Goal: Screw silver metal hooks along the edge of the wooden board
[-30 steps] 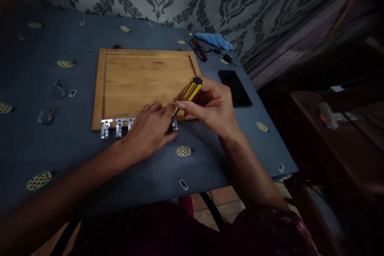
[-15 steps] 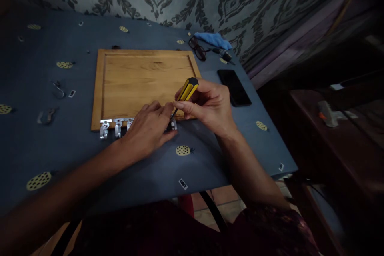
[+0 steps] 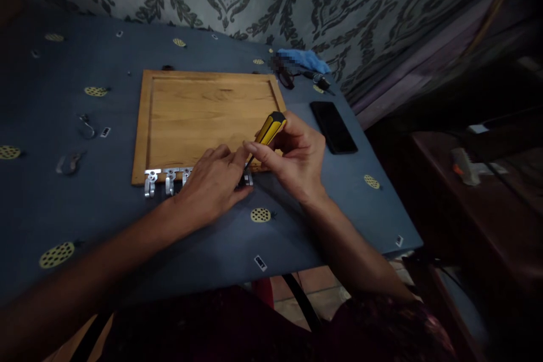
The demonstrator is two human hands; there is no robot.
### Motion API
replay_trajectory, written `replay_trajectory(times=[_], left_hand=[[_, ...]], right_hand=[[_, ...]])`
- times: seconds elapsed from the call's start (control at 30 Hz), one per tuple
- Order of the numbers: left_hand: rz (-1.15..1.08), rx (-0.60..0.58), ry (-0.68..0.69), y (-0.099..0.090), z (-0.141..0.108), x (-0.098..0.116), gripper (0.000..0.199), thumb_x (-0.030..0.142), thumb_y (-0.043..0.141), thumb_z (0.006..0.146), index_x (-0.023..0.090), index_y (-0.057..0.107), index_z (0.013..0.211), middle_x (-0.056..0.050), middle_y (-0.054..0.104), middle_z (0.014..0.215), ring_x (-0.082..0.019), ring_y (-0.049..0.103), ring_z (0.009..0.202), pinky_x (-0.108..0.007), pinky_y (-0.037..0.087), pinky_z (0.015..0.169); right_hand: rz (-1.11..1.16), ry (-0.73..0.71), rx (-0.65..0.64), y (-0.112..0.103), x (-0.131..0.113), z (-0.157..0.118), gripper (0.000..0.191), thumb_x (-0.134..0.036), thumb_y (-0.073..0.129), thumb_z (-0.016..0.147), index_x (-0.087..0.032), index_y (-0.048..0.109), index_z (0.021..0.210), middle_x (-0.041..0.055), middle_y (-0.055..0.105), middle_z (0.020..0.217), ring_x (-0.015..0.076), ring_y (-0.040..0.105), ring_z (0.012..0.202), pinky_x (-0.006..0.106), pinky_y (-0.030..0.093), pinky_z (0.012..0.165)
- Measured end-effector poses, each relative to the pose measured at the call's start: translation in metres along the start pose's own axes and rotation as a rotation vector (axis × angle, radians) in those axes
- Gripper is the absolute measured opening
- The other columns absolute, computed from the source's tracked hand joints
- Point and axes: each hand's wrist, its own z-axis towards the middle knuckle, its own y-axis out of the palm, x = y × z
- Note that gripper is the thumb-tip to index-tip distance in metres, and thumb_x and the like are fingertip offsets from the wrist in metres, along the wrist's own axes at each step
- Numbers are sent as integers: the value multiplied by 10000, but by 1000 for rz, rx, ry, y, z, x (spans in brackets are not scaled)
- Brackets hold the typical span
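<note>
A framed wooden board (image 3: 186,119) lies flat on the table. Along its near edge runs a silver metal rail with hooks (image 3: 150,184), partly covered by my left hand (image 3: 212,181). That hand presses the rail against the board, its fingers bent over the edge and the thumb on the near side. My right hand (image 3: 301,161) pinches a yellow and black screwdriver (image 3: 270,129) by its handle. The tool leans to the right, its shaft pointing down at the rail's right end beside my left fingertips. The tip itself is hidden.
A black phone (image 3: 334,127) lies right of the board. Behind it are dark glasses (image 3: 285,76), a blue cloth (image 3: 305,60) and a dark object with keys or metal parts (image 3: 320,81). Loose metal hooks (image 3: 87,125) rest on the left of the blue patterned tablecloth (image 3: 203,260).
The view has shifted slightly. The screwdriver's handle leans a little further right, and the fingers of my right hand have turned slightly around it. My left hand stays on the rail.
</note>
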Motion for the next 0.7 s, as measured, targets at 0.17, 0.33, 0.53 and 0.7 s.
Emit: replay_trajectory(times=[0.17,0.33,0.53,0.7], left_hand=[[-1,-54,-13,-6,1,2,448,325,662,912,106,483,1258,-148,711,1084,-343,585,1141,-477,485,960],[-14,-80,-30,-10,1,3,364,326,664,916,134,511,1186,-130,703,1061,-323,585,1111,-446,490,936],[-30,-54,-12,-8,0,2,346,297,666,909,141,503,1172,-128,707,1070,-317,587,1090,-442,487,929],[-40,-34,-10,-7,0,2,323,277,665,898,164,495,1147,-119,707,1060,-317,584,1093,-448,487,926]], right_hand=[[-31,-32,130,0,0,-1,355,-444,819,789,-224,546,732,-47,516,681,78,471,534,242,426,450],[-5,-119,289,-10,2,5,295,-499,742,853,-251,586,819,-47,548,728,51,487,499,222,428,420],[-52,-78,196,-7,-2,5,303,-478,781,821,-240,597,786,-36,562,716,71,495,511,238,444,409],[-93,-59,133,-4,-4,1,321,-452,806,804,-243,571,739,-20,550,702,99,490,539,270,450,425]])
